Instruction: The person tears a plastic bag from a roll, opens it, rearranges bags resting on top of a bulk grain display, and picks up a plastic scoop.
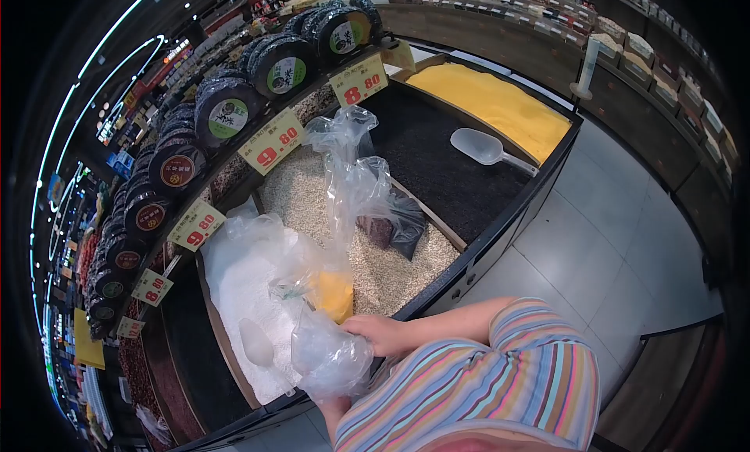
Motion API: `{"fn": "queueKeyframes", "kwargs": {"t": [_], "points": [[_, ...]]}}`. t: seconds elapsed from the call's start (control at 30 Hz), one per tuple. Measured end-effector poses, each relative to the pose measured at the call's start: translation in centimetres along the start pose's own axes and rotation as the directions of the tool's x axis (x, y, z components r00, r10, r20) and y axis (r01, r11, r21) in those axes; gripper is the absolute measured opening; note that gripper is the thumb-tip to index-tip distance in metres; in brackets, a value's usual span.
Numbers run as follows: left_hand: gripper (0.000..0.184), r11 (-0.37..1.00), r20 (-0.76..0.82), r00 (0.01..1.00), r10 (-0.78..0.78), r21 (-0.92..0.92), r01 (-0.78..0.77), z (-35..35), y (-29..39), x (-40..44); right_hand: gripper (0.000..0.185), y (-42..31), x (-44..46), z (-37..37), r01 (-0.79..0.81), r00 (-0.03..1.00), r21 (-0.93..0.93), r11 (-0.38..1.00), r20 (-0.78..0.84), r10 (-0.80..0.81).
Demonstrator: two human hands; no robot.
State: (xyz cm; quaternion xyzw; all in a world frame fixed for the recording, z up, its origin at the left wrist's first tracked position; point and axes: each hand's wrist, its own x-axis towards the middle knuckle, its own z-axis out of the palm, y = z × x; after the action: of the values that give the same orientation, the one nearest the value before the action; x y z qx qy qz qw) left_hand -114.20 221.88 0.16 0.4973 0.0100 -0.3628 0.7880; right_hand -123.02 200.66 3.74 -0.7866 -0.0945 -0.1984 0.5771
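My right hand (375,332) is closed, its fingertips pinching the edge of a clear plastic bag (332,358) at the front of the grain bins. From below, my left hand (336,407) reaches up behind that same bag; the crumpled film hides its fingers. Just beyond my right fingertips lies a tied bag of yellow grain (332,290). Behind it, a clear bag with dark grain (379,229) rests on pale grain (406,272). Left of my hands, a white scoop (255,343) lies in a bin of white grain (234,296).
Another scoop (478,145) lies on black grain (422,124), beside a bin of yellow grain (500,100). Price signs (269,142) and round dark packages (226,112) line the far edge. A wooden-looking bin edge (426,210) divides compartments. Tiled floor (578,225) lies to the right.
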Motion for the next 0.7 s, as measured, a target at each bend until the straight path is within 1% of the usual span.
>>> {"fn": "queueKeyframes", "kwargs": {"t": [0.07,0.13,0.2,0.27,0.3,0.37,0.4,0.47,0.57,0.6,0.7], "points": [[0.049,0.999,-0.029,0.999,0.035,-0.024,-0.036,-0.4,-0.2,-0.4,0.042,0.6,-0.4,0.0,-0.032,0.999,0.053,0.998,0.037,0.03],[0.05,0.992,-0.047,0.991,0.128,0.008,-0.128,-0.5,0.0,-0.8,0.041,0.9,-0.5,-0.1,-0.051,0.997,0.117,0.992,0.057,0.045],[0.053,0.957,-0.036,0.962,0.272,0.115,-0.266,0.2,0.4,-1.2,0.039,1.0,-0.5,-0.3,-0.059,0.997,0.192,0.98,0.054,0.049],[0.06,0.877,0.001,0.904,0.427,0.242,-0.415,1.7,1.5,-1.9,0.034,1.0,-0.4,-0.5,-0.084,0.996,0.225,0.971,-0.011,0.088],[0.06,0.839,0.013,0.884,0.467,0.311,-0.447,2.8,2.0,-2.3,0.033,1.0,-0.2,-0.6,-0.095,0.993,0.241,0.966,-0.042,0.108],[0.059,0.745,0.044,0.842,0.538,0.443,-0.499,4.3,2.5,-3.0,0.032,0.6,0.3,-1.2,-0.113,0.984,0.371,0.922,-0.089,0.156],[0.057,0.754,0.035,0.87,0.492,0.482,-0.446,3.1,2.2,-2.8,0.032,0.4,0.6,-1.4,-0.119,0.977,0.434,0.893,-0.111,0.184],[0.055,0.761,0.011,0.918,0.396,0.556,-0.335,-0.2,1.3,-2.3,0.031,0.5,1.1,-1.8,-0.118,0.978,0.439,0.891,-0.104,0.181],[0.042,0.809,-0.03,0.977,0.211,0.567,-0.157,0.7,2.0,-3.6,0.031,0.6,1.7,-2.0,-0.087,0.982,0.469,0.879,-0.107,0.154],[0.036,0.784,-0.022,0.979,0.203,0.602,-0.149,0.7,2.1,-3.9,0.031,0.7,1.9,-2.0,-0.073,0.983,0.483,0.873,-0.111,0.143],[0.024,0.686,-0.003,0.981,0.196,0.715,-0.135,0.3,2.4,-4.3,0.029,1.3,1.9,-2.2,-0.175,0.965,0.576,0.798,-0.061,0.256]]}}
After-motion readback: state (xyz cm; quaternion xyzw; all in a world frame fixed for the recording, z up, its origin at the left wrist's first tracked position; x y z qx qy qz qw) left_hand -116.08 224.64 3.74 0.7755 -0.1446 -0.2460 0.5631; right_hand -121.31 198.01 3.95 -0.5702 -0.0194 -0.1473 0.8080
